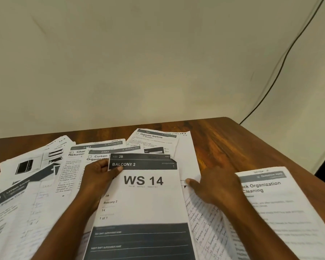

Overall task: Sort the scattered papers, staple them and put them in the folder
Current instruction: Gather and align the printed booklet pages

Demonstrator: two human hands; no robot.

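Papers are what we are still gathering, so we judge the sorting barely begun: nothing looks stapled, and we see neither a stapler nor a folder anywhere in view.

Nearest us lies the "WS 14" sheet (143, 199), our landmark, its lower edge cut off by the frame. Our left hand (99, 177) pinches its upper left corner, thumb on the dark "BALCONY 2" band and fingers curled behind. We cannot tell whether more sheets are stacked under it.

Just right of the WS 14 sheet, our right hand (212, 186) rests with relaxed fingers on a handwritten lined page (208, 228), the fingertips touching a blank white sheet (188, 166); it holds nothing. Whether it is pressing or about to slide a page we cannot say. Further right sits a printed page headed "Organization Cleaning" (276, 207), its title partly covered by the hand and its body text too blurred to read.

Left of the WS 14 sheet, a loose overlapping spread (26, 184) with diagrams runs off the frame.

Beyond the WS 14 sheet lie a "Curtain" sheet (99, 155), a "Char…" sheet (77, 152) and an "Organize Napkins" sheet (154, 137), all half hidden by one another on the wooden table (233, 139).

All remains: ordering, stapling, filing.
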